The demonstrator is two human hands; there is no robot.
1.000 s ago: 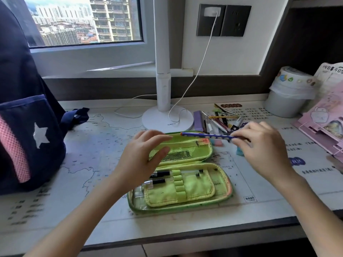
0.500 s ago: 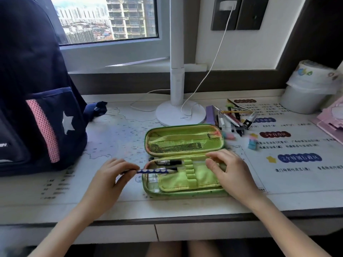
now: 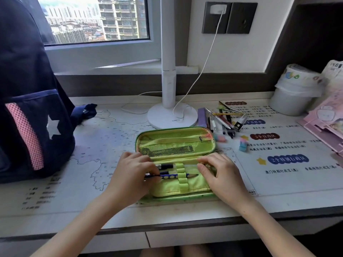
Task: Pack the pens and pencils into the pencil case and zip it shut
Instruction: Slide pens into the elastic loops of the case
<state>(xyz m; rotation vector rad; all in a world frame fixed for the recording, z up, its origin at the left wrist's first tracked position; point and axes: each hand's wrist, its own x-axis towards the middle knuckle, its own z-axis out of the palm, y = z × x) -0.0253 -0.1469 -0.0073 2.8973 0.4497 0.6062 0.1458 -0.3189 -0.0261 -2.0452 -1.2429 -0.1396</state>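
Observation:
A green pencil case (image 3: pixel 175 140) lies open on the desk, mesh lid at the back, elastic loops (image 3: pixel 181 173) on the front half. My left hand (image 3: pixel 133 175) grips the left end of a blue dotted pencil (image 3: pixel 170 176), which passes through a loop with its tip pointing right. Two dark pens (image 3: pixel 166 166) sit in the loops above it. My right hand (image 3: pixel 220 173) presses on the case's right end, fingers bent. A pile of loose pens and pencils (image 3: pixel 223 118) lies behind the case to the right.
A dark backpack (image 3: pixel 31 108) stands at the left. A white lamp base (image 3: pixel 172 115) and its cable sit behind the case. Small erasers (image 3: pixel 243 144), a white bin (image 3: pixel 293 93) and pink booklets (image 3: pixel 326 119) occupy the right side. The desk edge runs just below my wrists.
The blue pencil passed from my right hand to my left, came down to the front half, and now sits slid into a loop. My right hand settled on the case's right end.

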